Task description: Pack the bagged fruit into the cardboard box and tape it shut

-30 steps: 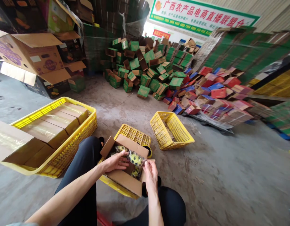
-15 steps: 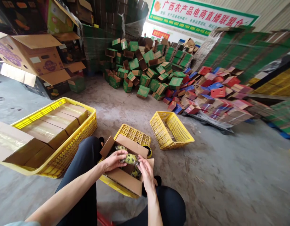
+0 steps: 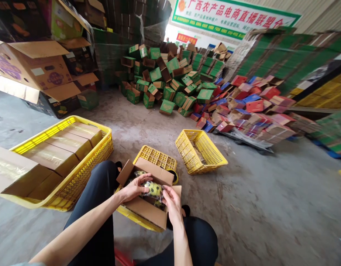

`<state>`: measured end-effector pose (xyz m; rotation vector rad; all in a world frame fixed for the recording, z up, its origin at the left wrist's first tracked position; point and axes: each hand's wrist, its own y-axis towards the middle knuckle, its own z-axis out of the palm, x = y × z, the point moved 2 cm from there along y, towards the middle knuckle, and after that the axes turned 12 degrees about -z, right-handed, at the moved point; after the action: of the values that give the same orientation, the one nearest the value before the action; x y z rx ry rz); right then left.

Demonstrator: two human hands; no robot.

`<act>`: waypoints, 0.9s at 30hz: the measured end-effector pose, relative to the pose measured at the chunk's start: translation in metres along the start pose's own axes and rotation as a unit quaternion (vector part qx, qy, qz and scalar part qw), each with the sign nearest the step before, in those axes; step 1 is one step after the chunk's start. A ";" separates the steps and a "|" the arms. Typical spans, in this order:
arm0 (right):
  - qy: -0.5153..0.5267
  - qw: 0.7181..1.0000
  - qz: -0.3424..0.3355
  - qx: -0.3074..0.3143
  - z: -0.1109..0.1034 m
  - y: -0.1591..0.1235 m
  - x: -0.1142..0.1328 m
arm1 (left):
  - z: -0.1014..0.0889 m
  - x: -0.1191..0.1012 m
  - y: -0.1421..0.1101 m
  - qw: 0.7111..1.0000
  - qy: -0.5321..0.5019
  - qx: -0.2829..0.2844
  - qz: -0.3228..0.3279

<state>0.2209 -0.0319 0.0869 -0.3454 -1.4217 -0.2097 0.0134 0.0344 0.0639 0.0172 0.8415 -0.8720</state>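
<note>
Above an open cardboard box [image 3: 148, 211], both my hands grip a yellow-green bundle with dark spots in clear plastic wrap [image 3: 154, 190]. My left hand [image 3: 135, 188] has its fingers closed on the left end. At the right end, my right hand [image 3: 172, 199] pinches the wrapping. What exactly lies inside the plastic I cannot make out. More of these wrapped bundles [image 3: 139, 173] sit in the box, partly hidden by my hands. The box rests with its flaps up on an upturned yellow plastic crate [image 3: 155, 157] between my legs.
A roll of yellow tape [image 3: 174, 177] lies by the box. On my left stands a yellow crate [image 3: 84, 177] holding several taped cartons [image 3: 59, 153]. Another yellow crate [image 3: 212, 151] is ahead on the right. Green boxes [image 3: 167, 107] and red-blue boxes [image 3: 255, 106] are heaped farther back.
The wrapped bundle has turned a little between my hands and shows more of its spotted side. My left fingers have shifted up over it. The view has tilted slightly.
</note>
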 end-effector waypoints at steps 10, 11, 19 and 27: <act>-0.004 0.999 -0.032 -0.018 -0.002 0.002 -0.002 | 0.000 0.004 0.003 1.000 -0.003 -0.006 -0.014; -0.006 0.999 -0.035 -0.018 -0.003 0.002 -0.002 | -0.001 0.003 0.003 1.000 -0.005 -0.013 -0.016; -0.009 0.999 -0.047 -0.020 -0.003 0.004 -0.003 | -0.007 0.001 0.003 0.996 0.002 -0.092 -0.010; 0.002 0.998 -0.051 -0.026 -0.001 0.004 -0.002 | -0.004 0.001 0.005 0.994 -0.037 -0.103 0.001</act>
<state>0.2226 -0.0289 0.0842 -0.3138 -1.4335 -0.3308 0.0144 0.0384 0.0583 -0.1929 0.8586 -0.7751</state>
